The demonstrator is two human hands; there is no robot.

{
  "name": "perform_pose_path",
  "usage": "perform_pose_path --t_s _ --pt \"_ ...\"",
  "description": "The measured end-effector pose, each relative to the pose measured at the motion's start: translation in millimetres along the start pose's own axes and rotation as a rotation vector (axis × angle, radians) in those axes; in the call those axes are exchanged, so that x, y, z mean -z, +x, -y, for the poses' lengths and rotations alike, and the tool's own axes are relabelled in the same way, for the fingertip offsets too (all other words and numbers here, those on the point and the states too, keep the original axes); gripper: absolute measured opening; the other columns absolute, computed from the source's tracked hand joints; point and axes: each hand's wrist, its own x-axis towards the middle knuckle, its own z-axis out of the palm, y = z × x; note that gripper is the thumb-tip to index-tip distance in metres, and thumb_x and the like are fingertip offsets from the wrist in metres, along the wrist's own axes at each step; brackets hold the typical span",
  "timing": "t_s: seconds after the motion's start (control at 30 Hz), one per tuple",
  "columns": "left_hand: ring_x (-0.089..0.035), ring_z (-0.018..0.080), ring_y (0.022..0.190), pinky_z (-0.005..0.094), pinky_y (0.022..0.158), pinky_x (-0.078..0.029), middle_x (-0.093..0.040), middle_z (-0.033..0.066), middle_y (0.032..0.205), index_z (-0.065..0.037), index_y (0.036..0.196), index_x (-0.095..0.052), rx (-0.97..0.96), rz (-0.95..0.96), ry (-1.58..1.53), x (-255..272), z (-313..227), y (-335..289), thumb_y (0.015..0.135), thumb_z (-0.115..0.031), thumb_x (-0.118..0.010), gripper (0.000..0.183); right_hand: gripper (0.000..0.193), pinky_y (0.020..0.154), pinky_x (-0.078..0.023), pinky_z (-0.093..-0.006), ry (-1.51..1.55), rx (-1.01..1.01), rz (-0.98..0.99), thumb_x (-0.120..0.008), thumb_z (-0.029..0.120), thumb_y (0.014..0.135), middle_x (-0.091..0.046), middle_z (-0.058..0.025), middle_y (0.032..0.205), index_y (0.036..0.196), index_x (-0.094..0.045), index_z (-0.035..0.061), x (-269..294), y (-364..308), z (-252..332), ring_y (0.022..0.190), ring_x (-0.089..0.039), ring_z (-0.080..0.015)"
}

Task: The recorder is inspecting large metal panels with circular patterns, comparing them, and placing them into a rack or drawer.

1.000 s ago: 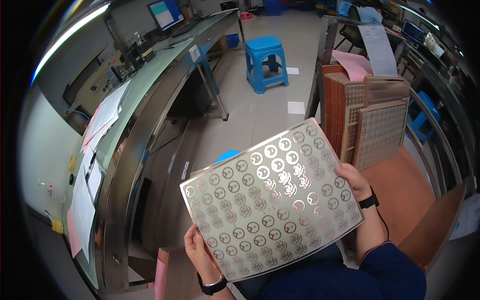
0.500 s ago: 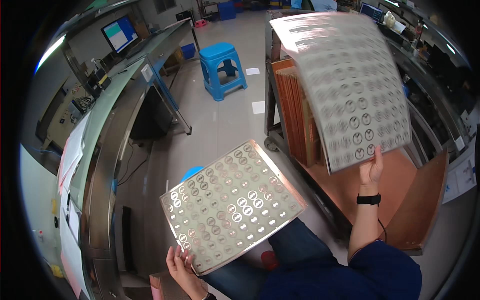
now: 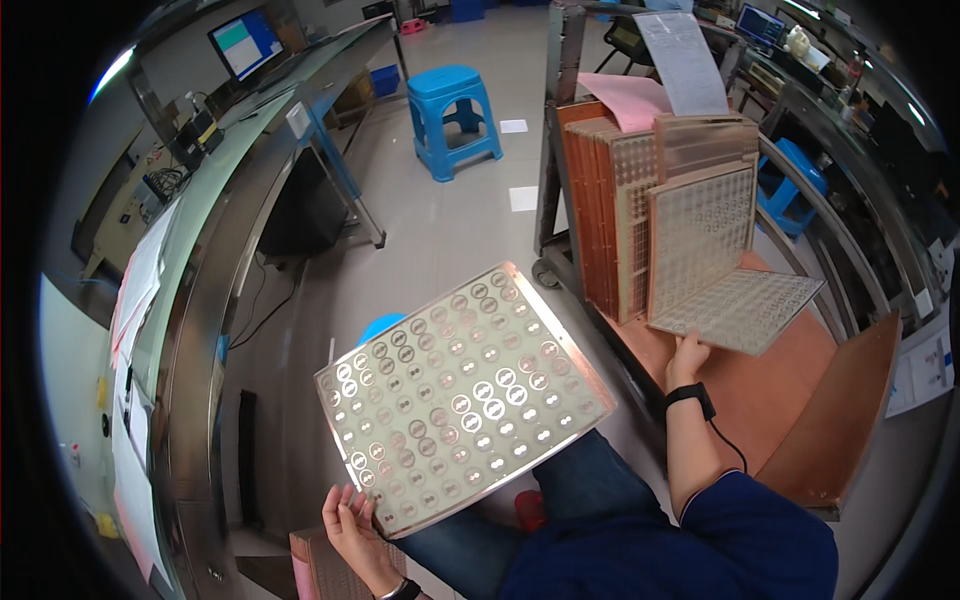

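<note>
A thin pale panel [image 3: 520, 345] with copper edges and rows of round ring patterns is tilted over my lap. My left hand [image 3: 355, 530] grips its lower left corner, the thumb and fingertips at the edge. At the right, my right hand [image 3: 688, 358] pinches the near corner of a second patterned panel [image 3: 745, 315]. That panel slants low over the cart's copper-coloured base [image 3: 650, 345], its far side close to the upright panels. A stack of panels [image 3: 705, 220] stands on edge there, patterned faces showing. My right fingertips are partly hidden under the panel.
A wheeled metal cart [image 3: 556, 150] holds the stack, with pink and white sheets [image 3: 685, 65] on top. A brown board [image 3: 840, 410] leans at its near right. One blue stool [image 3: 450, 115] stands ahead. A long bench [image 3: 225, 190] with papers runs along the left. More panels [image 3: 335, 565] stand by my left wrist.
My right hand has lowered its panel from raised upright to a low slant by the stack, uncovering the stack and sheets. My left hand and its panel have barely shifted.
</note>
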Motion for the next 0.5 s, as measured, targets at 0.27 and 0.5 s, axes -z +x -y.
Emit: perform_pose_path --t_s 0.27,0.5 --pt "-0.057 0.016 0.095 0.0257 0.08 -0.048 -0.056 0.0119 0.113 -0.001 0.118 -0.05 -0.041 -0.106 0.058 12.0 12.4 6.3 0.095 -0.013 -0.046 0.026 0.043 0.091 -0.044 -0.0305 -0.634 -0.092 0.849 -0.048 0.016 0.094 -0.05 -0.014 0.13 0.135 -0.042 0.0044 -68.9 -4.8 14.8 0.112 -0.053 -0.0167" --pt "-0.055 0.0182 0.103 0.0284 0.085 -0.044 -0.055 0.0103 0.116 0.0 0.116 -0.053 0.012 -0.208 0.193 1.4 24.4 16.7 0.094 -0.01 -0.043 0.026 0.037 0.093 -0.042 -0.0323 -0.669 0.385 1.21 -0.047 0.014 0.093 -0.055 -0.0179 0.122 0.127 -0.048 0.0006 -76.4 -99.5 9.3 0.112 -0.054 -0.0269"
